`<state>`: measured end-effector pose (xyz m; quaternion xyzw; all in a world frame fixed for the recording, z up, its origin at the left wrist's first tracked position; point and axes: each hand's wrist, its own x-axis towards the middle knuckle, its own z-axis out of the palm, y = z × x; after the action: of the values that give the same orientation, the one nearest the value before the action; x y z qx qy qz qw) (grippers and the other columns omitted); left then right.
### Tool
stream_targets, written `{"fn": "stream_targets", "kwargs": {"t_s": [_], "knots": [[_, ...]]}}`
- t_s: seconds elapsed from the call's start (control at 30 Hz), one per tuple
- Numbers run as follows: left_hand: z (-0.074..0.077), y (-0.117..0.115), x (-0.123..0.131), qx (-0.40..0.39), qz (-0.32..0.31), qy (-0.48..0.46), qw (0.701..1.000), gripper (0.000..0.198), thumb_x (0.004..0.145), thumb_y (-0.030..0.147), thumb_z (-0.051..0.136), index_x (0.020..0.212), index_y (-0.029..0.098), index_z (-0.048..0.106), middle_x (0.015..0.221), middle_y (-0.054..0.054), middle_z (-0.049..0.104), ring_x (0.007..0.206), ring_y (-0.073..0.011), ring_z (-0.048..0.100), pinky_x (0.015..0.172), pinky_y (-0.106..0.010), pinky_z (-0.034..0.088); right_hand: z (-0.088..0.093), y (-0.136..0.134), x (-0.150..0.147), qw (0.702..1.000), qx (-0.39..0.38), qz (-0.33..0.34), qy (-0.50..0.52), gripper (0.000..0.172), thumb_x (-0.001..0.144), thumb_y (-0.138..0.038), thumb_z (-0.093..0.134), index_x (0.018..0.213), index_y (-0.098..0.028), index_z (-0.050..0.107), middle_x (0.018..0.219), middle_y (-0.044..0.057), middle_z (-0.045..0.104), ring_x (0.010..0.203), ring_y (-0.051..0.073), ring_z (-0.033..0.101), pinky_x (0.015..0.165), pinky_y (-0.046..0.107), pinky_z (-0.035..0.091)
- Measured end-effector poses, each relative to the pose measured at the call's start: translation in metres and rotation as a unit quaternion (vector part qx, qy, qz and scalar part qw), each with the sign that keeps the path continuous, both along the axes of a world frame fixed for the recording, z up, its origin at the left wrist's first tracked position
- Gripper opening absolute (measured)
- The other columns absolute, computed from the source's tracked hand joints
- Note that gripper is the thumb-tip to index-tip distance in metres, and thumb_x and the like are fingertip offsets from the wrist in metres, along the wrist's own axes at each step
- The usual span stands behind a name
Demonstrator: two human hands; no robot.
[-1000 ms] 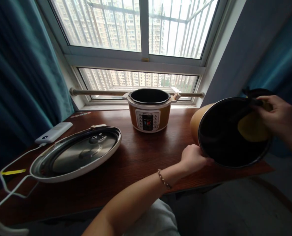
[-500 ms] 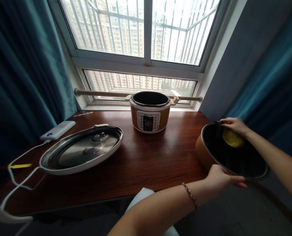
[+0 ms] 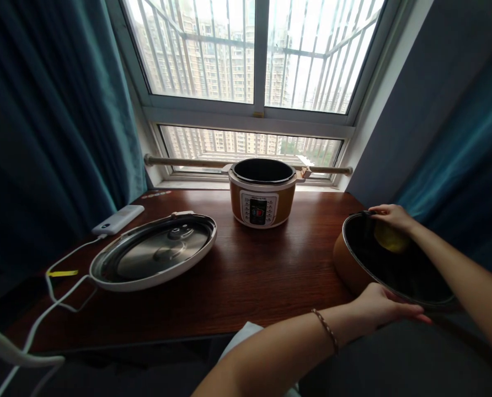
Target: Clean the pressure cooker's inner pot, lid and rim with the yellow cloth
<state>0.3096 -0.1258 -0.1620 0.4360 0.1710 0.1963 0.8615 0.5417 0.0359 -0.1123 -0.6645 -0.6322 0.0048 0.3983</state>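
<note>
My left hand (image 3: 384,310), with a braided bracelet on its wrist, grips the near rim of a large inner pot (image 3: 351,264), brown outside and black inside. The pot is tilted, its mouth turned toward me, at the table's right end. My right hand (image 3: 395,216) is closed at the far rim, beside a small dark piece that I cannot identify. Below it, a yellow patch (image 3: 389,237) shows inside the pot; whether it is an object or a reflection I cannot tell. A gold-and-white electric cooker (image 3: 262,204) stands lidless at the back, its control panel facing me.
A large white-rimmed lid (image 3: 155,281) lies underside up on the left of the dark wooden table (image 3: 266,275). Behind it are a white power bank (image 3: 119,219) and a white cable (image 3: 43,320) with a yellow tag (image 3: 64,273). A barred window and blue curtains surround the table.
The view has shifted, so the table things appear farther right. My left hand has slid slightly right along the near rim. My right hand stays at the far rim.
</note>
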Motion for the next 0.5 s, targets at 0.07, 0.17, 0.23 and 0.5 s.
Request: {"fn": "stream_targets", "kwargs": {"t_s": [0.07,0.17,0.23,0.5], "knots": [[0.003,0.0,-0.001,-0.013,-0.003,-0.004,1.0,0.053,0.057,0.031,0.075,0.103,0.005,0.065,0.105,-0.016,0.065,0.104,-0.0266,0.058,0.092,-0.037,0.04,-0.005,0.008,0.005,0.997,-0.064,0.031,0.009,0.034,0.057,-0.022,0.066,0.08,0.002,0.071,0.072,0.013,0.068,0.064,0.014,0.063,0.06,0.026,0.041],[0.001,0.002,0.002,-0.024,-0.009,-0.012,1.0,0.054,0.056,0.032,0.076,0.102,0.005,0.066,0.105,-0.016,0.065,0.104,-0.0259,0.059,0.094,-0.036,0.04,-0.014,0.022,0.013,0.99,-0.126,0.06,0.016,0.032,0.058,-0.019,0.07,0.086,-0.003,0.072,0.082,0.014,0.07,0.075,0.018,0.064,0.069,0.027,0.044],[-0.004,0.004,0.005,-0.022,-0.015,-0.015,1.0,0.056,0.054,0.034,0.077,0.101,0.005,0.066,0.107,-0.017,0.064,0.105,-0.0266,0.058,0.096,-0.038,0.039,-0.02,0.029,0.017,0.988,-0.14,0.07,0.016,0.03,0.058,-0.018,0.071,0.086,-0.008,0.073,0.088,0.014,0.07,0.081,0.021,0.064,0.074,0.027,0.045],[-0.012,0.01,0.009,-0.005,-0.033,-0.027,0.999,0.066,0.05,0.042,0.078,0.105,0.007,0.065,0.114,-0.018,0.061,0.112,-0.0313,0.053,0.102,-0.046,0.031,-0.035,0.043,0.013,0.982,-0.16,0.094,0.02,0.029,0.058,-0.026,0.071,0.085,-0.017,0.072,0.093,0.009,0.07,0.089,0.026,0.063,0.085,0.034,0.046]]}}
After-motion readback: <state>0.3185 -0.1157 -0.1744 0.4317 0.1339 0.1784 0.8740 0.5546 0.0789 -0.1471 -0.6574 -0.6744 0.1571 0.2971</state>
